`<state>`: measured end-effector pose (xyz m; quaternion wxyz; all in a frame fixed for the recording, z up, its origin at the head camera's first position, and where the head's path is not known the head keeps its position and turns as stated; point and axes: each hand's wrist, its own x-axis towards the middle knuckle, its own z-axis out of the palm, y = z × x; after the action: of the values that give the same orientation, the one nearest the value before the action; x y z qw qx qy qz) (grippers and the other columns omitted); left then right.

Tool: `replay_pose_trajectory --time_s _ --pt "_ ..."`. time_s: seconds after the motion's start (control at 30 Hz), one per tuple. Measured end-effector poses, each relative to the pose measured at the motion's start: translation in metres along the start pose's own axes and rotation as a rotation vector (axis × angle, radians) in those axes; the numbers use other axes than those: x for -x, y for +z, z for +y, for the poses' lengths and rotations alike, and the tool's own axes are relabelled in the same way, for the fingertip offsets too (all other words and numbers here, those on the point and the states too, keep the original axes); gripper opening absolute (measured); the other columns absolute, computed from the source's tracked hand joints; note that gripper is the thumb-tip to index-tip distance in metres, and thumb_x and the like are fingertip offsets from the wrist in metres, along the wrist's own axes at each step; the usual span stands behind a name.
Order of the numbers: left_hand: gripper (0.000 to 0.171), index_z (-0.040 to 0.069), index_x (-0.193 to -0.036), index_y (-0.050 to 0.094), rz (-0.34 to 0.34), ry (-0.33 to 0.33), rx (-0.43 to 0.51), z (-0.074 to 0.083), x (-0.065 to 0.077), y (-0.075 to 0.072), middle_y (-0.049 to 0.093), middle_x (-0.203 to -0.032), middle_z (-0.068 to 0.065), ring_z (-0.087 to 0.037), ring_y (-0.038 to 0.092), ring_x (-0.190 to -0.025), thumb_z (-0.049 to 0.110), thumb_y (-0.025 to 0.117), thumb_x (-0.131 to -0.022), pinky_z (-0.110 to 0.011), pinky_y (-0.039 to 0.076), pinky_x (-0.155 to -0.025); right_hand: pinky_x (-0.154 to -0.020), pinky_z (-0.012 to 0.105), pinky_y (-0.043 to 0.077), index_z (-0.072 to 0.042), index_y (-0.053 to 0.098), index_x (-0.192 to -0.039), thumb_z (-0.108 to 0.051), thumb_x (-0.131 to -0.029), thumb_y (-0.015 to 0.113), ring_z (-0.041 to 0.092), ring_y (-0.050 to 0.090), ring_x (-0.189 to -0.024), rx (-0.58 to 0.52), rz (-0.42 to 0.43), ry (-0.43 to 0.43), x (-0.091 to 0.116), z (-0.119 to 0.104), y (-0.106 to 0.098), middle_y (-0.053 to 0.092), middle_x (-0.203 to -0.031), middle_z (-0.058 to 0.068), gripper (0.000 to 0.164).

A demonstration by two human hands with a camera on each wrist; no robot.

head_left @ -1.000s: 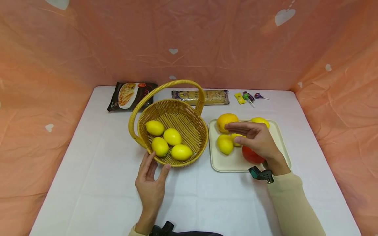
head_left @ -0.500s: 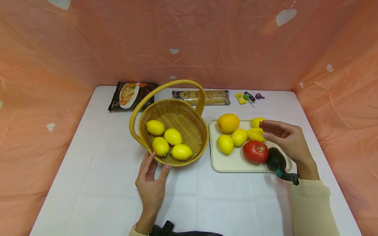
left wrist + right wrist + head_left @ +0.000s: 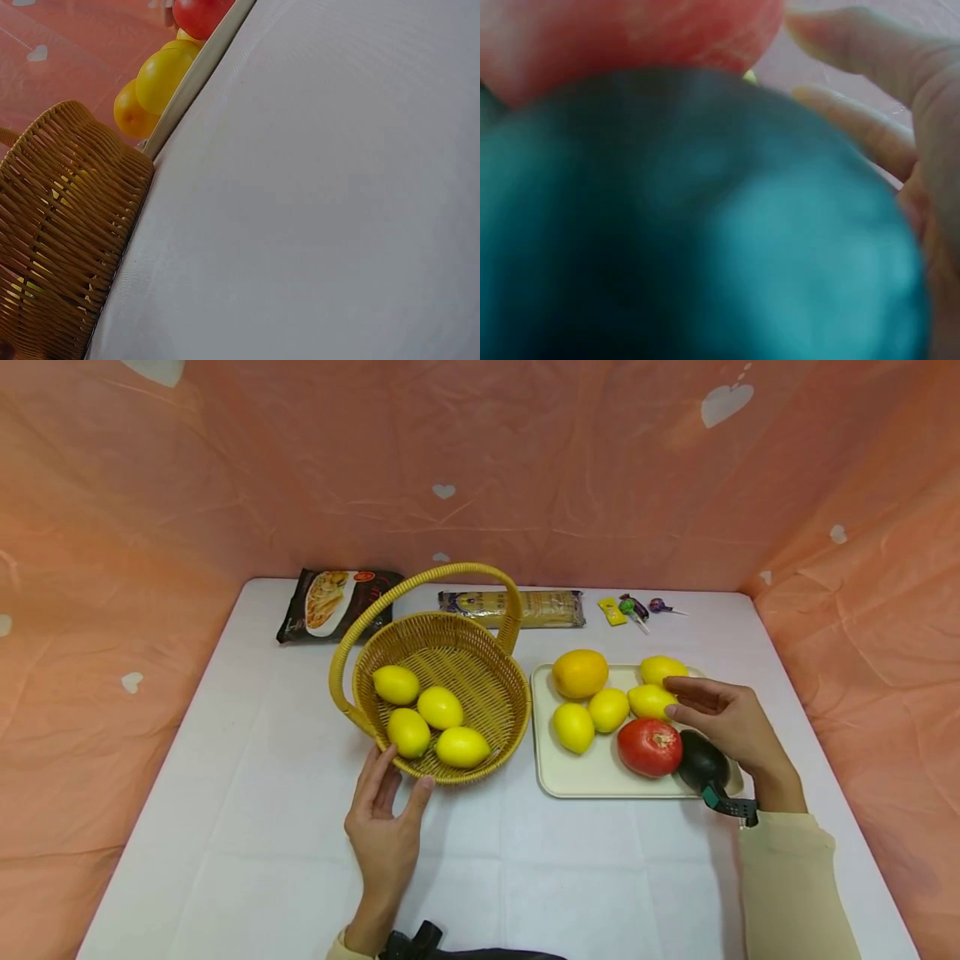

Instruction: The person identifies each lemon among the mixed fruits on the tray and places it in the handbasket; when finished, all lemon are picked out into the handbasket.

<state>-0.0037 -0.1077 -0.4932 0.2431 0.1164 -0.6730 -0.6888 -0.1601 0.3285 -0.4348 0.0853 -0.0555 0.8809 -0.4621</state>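
My left hand (image 3: 384, 831) touches the near left rim of a woven basket (image 3: 517, 693) with its fingertips and thumb, which stand apart. Several lemons (image 3: 440, 707) lie inside the basket. Over the right side of a cream tray (image 3: 577, 783), my right hand (image 3: 731, 722) has thumb and fingers spread, the fingertips right at two lemons, a nearer lemon (image 3: 651, 701) and a farther lemon (image 3: 663, 670). Below that hand, a dark avocado (image 3: 702, 762) lies beside a red round fruit (image 3: 648, 747). A blurred teal shape (image 3: 705, 225) hides much of the right wrist view.
Also on the tray are an orange (image 3: 580, 673), a lemon (image 3: 608, 709) and another lemon (image 3: 573, 727). Along the back of the white table lie a black food packet (image 3: 330, 602), a long noodle packet (image 3: 551, 608), a yellow sweet (image 3: 611, 611) and lollipops (image 3: 657, 605).
My right hand has moved right from above the middle of the tray, then settled lower beside the two right-hand lemons. My left hand stays at the basket rim.
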Motion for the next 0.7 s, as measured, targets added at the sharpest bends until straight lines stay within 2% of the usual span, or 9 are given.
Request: replay_pose_trajectory --time_s 0.07,0.13,0.3,0.37,0.43,0.53,0.63,0.7 --pt "0.066 -0.005 -0.152 0.060 -0.002 -0.003 0.002 0.001 0.000 0.000 0.037 -0.171 -0.023 -0.037 0.046 -0.154 -0.010 0.084 -0.091 -0.029 0.047 -0.122 -0.091 0.005 0.056 -0.004 0.067 -0.149 -0.029 -0.104 0.080 -0.018 0.065 -0.107 0.043 -0.009 0.016 -0.002 0.002 0.001 0.070 -0.146 0.018 0.053" --pt "0.066 -0.006 -0.152 0.059 -0.002 -0.007 0.004 0.001 0.000 0.000 0.037 -0.171 -0.022 -0.037 0.046 -0.155 -0.010 0.084 -0.091 -0.029 0.047 -0.122 -0.091 0.001 0.053 -0.005 0.067 -0.149 -0.031 -0.104 0.080 -0.020 0.063 -0.104 0.074 -0.013 0.030 -0.003 0.003 0.003 0.068 -0.147 0.025 0.054" --pt "0.066 -0.006 -0.152 0.059 -0.003 -0.009 0.005 0.001 0.000 0.001 0.037 -0.171 -0.022 -0.034 0.047 -0.155 -0.010 0.083 -0.091 -0.029 0.047 -0.122 -0.091 -0.001 0.050 -0.006 0.066 -0.151 -0.034 -0.104 0.080 -0.020 0.062 -0.103 0.097 -0.006 0.060 -0.006 0.004 0.008 0.068 -0.147 0.024 0.057" --pt "0.066 -0.006 -0.152 0.059 -0.002 -0.006 0.005 0.001 0.000 0.001 0.037 -0.171 -0.022 -0.034 0.047 -0.154 -0.010 0.084 -0.091 -0.029 0.048 -0.122 -0.092 0.000 0.050 -0.007 0.065 -0.152 -0.036 -0.103 0.079 -0.009 0.070 -0.108 0.113 -0.008 0.074 -0.007 0.003 0.009 0.068 -0.148 0.023 0.059" --pt "0.066 -0.006 -0.152 0.059 -0.002 -0.005 0.007 0.001 0.000 0.000 0.037 -0.171 -0.023 -0.035 0.047 -0.154 -0.010 0.084 -0.091 -0.029 0.048 -0.122 -0.092 0.000 0.050 -0.007 0.064 -0.153 -0.038 -0.104 0.079 0.011 0.076 -0.117 0.129 -0.012 0.086 -0.008 0.003 0.011 0.068 -0.148 0.022 0.060" --pt "0.066 -0.006 -0.152 0.059 -0.001 -0.003 0.006 0.000 0.000 0.000 0.037 -0.171 -0.023 -0.034 0.047 -0.154 -0.010 0.084 -0.091 -0.029 0.048 -0.122 -0.093 0.000 0.049 -0.007 0.063 -0.154 -0.039 -0.104 0.078 0.038 0.071 -0.130 0.143 -0.019 0.089 -0.008 0.002 0.012 0.067 -0.149 0.023 0.060" --pt "0.066 -0.006 -0.152 0.059 -0.001 -0.002 0.002 0.000 0.000 0.000 0.038 -0.171 -0.022 -0.031 0.048 -0.154 -0.010 0.083 -0.091 -0.029 0.047 -0.122 -0.092 0.000 0.050 -0.008 0.063 -0.154 -0.038 -0.104 0.078 0.043 0.069 -0.132 0.146 -0.008 0.076 -0.007 0.001 0.012 0.066 -0.150 0.024 0.060" --pt "0.066 -0.006 -0.152 0.059 -0.003 -0.002 0.001 0.000 0.000 0.000 0.038 -0.171 -0.022 -0.030 0.048 -0.154 -0.010 0.083 -0.091 -0.029 0.048 -0.122 -0.090 0.000 0.051 -0.007 0.064 -0.153 -0.035 -0.104 0.079 0.031 0.074 -0.125 0.134 0.022 0.053 -0.004 0.000 0.011 0.066 -0.149 0.025 0.058"
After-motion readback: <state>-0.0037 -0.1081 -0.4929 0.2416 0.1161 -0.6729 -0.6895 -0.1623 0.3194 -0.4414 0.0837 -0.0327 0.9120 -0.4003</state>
